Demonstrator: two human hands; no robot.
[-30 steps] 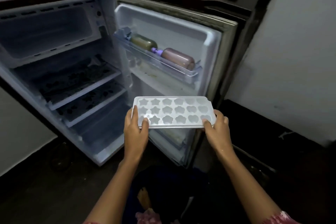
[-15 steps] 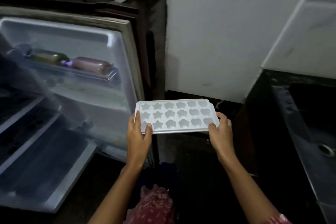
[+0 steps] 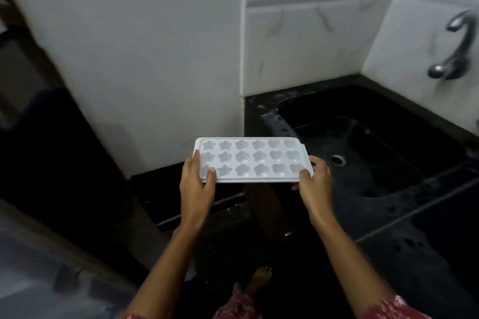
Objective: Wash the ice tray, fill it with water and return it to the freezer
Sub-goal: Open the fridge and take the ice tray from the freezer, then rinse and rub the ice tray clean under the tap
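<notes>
You hold the white ice tray (image 3: 252, 160) flat in the air with both hands. Your left hand (image 3: 195, 186) grips its short end at 9 o'clock, with the thumb on top. Your right hand (image 3: 315, 184) grips the other end at 3 o'clock. The little star and flower cups face up. The black sink (image 3: 383, 137) lies at 2 o'clock from the tray. The shiny tap (image 3: 456, 46) sticks out of the wall above it.
</notes>
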